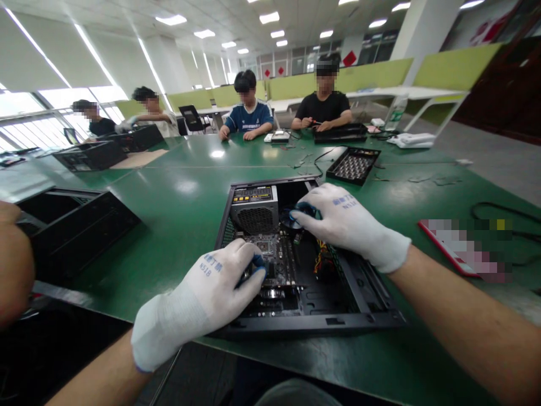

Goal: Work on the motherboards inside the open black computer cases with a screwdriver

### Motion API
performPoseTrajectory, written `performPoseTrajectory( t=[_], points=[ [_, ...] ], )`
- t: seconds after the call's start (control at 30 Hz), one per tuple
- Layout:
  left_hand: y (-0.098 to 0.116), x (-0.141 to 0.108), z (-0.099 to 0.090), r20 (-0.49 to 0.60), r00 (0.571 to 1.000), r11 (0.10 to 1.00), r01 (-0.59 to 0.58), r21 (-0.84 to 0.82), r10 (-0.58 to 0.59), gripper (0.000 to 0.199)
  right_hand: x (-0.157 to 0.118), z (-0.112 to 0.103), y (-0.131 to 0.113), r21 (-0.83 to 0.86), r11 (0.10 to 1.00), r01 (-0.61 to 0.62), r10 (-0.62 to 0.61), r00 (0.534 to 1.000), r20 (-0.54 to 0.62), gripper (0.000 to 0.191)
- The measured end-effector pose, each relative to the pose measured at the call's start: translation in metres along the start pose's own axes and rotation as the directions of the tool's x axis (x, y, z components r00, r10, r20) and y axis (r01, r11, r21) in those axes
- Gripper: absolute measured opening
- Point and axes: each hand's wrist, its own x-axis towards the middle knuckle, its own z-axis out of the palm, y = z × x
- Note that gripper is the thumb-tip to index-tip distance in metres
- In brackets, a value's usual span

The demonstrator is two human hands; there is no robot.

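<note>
An open computer case (pixel 321 321) lies flat on the green table in front of me. Inside it, a power supply (pixel 253 217) with a fan grille sits at the far left, beside a motherboard (pixel 276 254) with a bare-looking socket. My right hand (pixel 346 223), in a white glove, pinches a dark round cooling fan (pixel 291 219) over the far part of the case. Near the case's left side, my gloved left hand (pixel 213 282) has its fingers curled together above the motherboard; what they grip is hidden. Coloured cables (pixel 321 256) lie inside the case at right.
Another dark case (pixel 80 231) stands at left, near a person's arm (pixel 14 265). A black perforated panel (pixel 354 164) lies beyond my right hand. A red-edged flat item (pixel 456 248) and black cables are at right. Several people work across the table.
</note>
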Motion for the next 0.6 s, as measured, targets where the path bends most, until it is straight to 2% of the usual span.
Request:
performPoseTrajectory(
  t=[0.07, 0.17, 0.23, 0.33, 0.47, 0.6],
  points=[
    [0.000, 0.010, 0.000, 0.088, 0.996, 0.997, -0.022, 0.075, 0.015, 0.016, -0.018, -0.002, 0.006, 0.136, 0.990, -0.048, 0.056, 0.997, -0.060, 0.042],
    [-0.003, 0.037, 0.006, 0.259, 0.965, 0.983, -0.073, 0.171, 0.027, 0.023, -0.035, 0.000, 0.011, 0.277, 0.956, -0.093, 0.119, 0.990, -0.079, 0.036],
    [-0.008, 0.062, 0.016, 0.371, 0.929, 0.967, -0.098, 0.236, 0.004, 0.031, -0.038, 0.001, 0.011, 0.350, 0.929, -0.116, 0.160, 0.982, -0.098, 0.034],
    [-0.019, 0.102, 0.036, 0.531, 0.843, 0.940, -0.111, 0.322, -0.082, 0.041, -0.037, 0.000, 0.010, 0.389, 0.915, -0.110, 0.160, 0.982, -0.098, 0.033],
    [-0.032, 0.137, 0.061, 0.637, 0.746, 0.910, -0.104, 0.402, -0.196, 0.055, -0.038, -0.002, 0.011, 0.413, 0.904, -0.111, 0.158, 0.984, -0.081, 0.033],
    [-0.040, 0.148, 0.074, 0.687, 0.685, 0.890, -0.125, 0.439, -0.243, 0.060, -0.041, 0.000, 0.015, 0.435, 0.895, -0.096, 0.154, 0.983, -0.099, 0.033]
  ],
)
